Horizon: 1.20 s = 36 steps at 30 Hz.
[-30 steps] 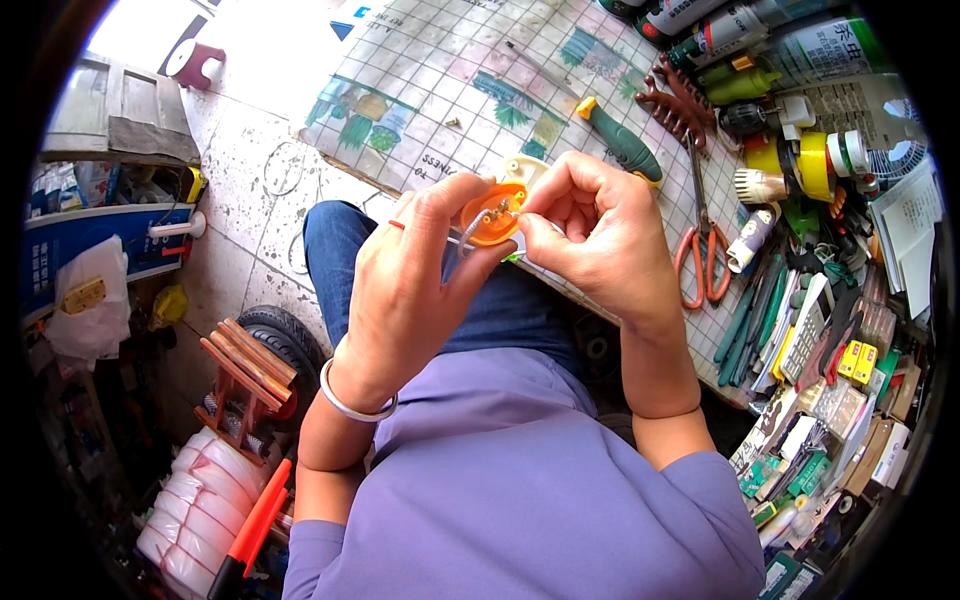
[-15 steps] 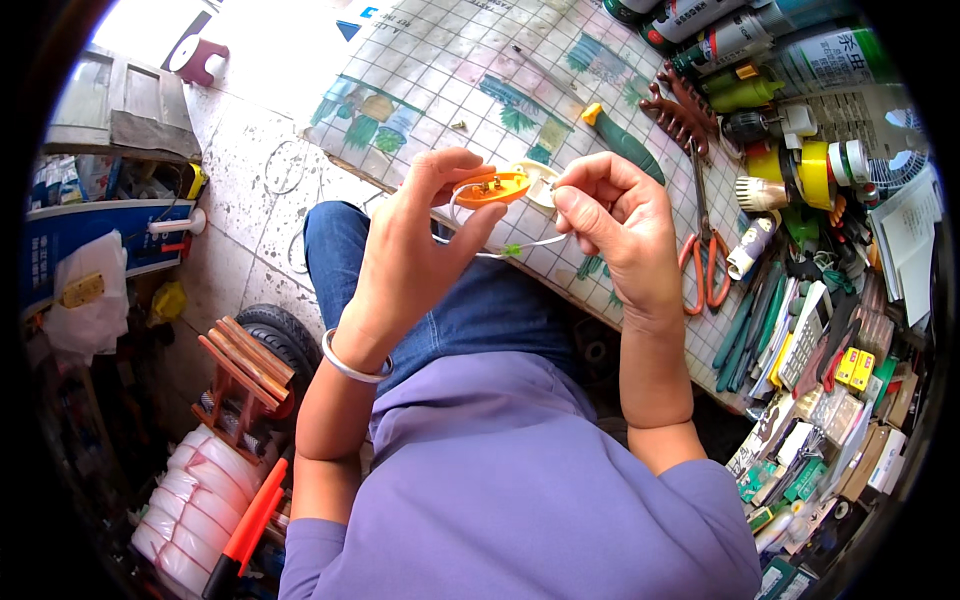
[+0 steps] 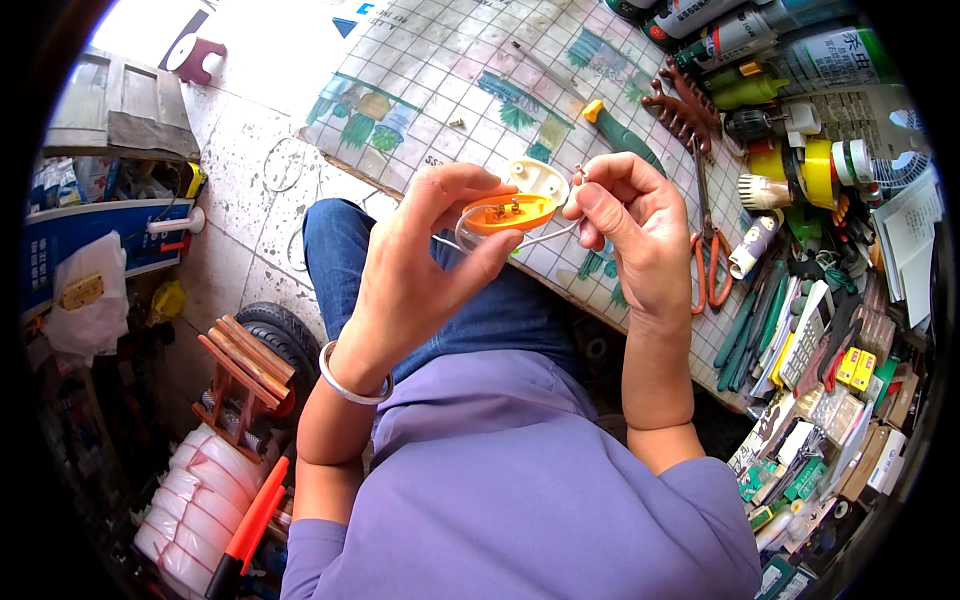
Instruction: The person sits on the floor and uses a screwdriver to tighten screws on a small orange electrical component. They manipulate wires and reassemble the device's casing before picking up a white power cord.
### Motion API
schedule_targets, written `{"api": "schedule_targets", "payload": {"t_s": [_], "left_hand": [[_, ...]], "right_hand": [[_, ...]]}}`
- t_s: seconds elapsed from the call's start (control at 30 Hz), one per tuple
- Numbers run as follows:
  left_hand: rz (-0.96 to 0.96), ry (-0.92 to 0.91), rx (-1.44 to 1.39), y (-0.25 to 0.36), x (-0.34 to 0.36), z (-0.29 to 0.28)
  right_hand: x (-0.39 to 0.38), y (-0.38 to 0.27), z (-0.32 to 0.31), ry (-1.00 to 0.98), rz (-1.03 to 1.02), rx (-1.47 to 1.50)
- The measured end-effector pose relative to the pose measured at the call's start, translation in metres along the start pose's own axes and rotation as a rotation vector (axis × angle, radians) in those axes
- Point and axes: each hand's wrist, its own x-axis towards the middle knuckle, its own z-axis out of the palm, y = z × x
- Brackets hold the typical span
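Observation:
My left hand (image 3: 420,255) grips an orange oval casing (image 3: 507,219) from its left side, open face up, with small metal fittings showing inside. A pale cable (image 3: 548,236) loops by the casing toward my right hand (image 3: 632,228), which pinches its end just right of the casing; a tiny coppery bit sticks up from the fingertips, too small to make out clearly. Behind the casing sits a cream oval cover (image 3: 537,178) with holes, above the table's edge. A green-and-yellow-handled screwdriver (image 3: 626,138) lies beyond my right hand.
The table's gridded mat (image 3: 400,90) bears a small screw (image 3: 457,123) and red-handled pliers (image 3: 712,270). Spray cans, tape rolls (image 3: 800,170) and piled tools crowd the right. Wooden slats (image 3: 245,365), a tyre and white wrapped rolls (image 3: 185,490) stand at lower left, beside my jeans-clad leg.
My hands, earlier together over the orange casing, have separated: the right moved right with the cable end, its fingertips rising. The casing now lies flatter in my left hand, with the cream cover more visible.

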Motion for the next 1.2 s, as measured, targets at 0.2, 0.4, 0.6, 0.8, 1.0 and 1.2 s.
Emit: {"api": "schedule_targets", "payload": {"t_s": [0.2,0.4,0.6,0.8,1.0,1.2], "left_hand": [[0.003,-0.032,0.215,-0.013,0.012,-0.002],[0.181,0.044,0.651,-0.036,0.028,-0.003],[0.405,0.182,0.412,-0.026,0.007,0.015],[-0.044,-0.002,-0.082,-0.012,-0.001,0.038],[-0.045,-0.08,0.097,-0.011,0.002,0.029],[-0.002,-0.108,0.114,-0.011,0.004,0.029]], "right_hand": [[0.001,0.0,0.0,0.011,0.047,-0.025],[0.005,0.018,0.0,0.024,0.033,-0.182],[0.005,0.017,0.008,0.022,0.075,-0.058],[-0.005,0.025,0.005,0.036,0.009,-0.053],[-0.008,-0.002,-0.013,-0.096,0.034,-0.105],[-0.004,-0.013,-0.02,-0.133,-0.059,-0.399]]}}
